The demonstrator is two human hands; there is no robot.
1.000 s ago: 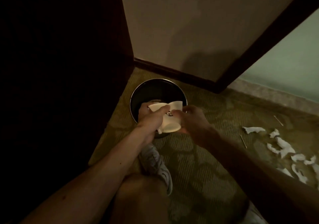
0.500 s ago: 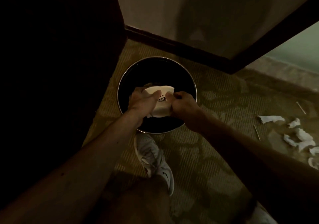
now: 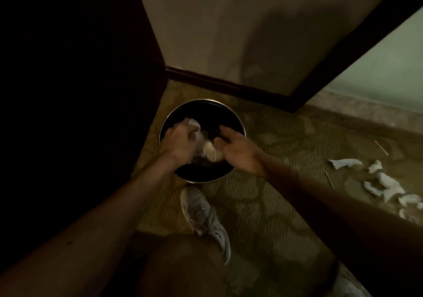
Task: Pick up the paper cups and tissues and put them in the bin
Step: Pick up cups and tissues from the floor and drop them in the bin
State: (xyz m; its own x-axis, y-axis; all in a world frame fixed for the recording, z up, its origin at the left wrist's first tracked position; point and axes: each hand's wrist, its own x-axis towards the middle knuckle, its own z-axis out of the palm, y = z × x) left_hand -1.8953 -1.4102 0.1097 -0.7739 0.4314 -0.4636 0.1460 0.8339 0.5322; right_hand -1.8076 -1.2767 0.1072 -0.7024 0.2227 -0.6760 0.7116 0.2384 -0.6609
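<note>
Head view: paper cup (image 3: 211, 152) sideways over bin (image 3: 201, 180), mouth toward left hand (image 3: 180, 140) curled round tissue (image 3: 194, 122); right hand (image 3: 238, 147) loose-fingered, empty.

Both hands over black bin (image 3: 201, 180). Left hand (image 3: 180, 141) grips crumpled tissue (image 3: 193, 122). Right hand (image 3: 239, 147) fingers loose, blurred paper cup (image 3: 210, 152) just beside them. Torn tissue pieces (image 3: 386, 182) on carpet (image 3: 274, 182) at right.

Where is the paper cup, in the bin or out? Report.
Cannot tell: the paper cup is tipped over the bin, within its rim, beside the open right hand; blur hides whether it dropped.
</note>
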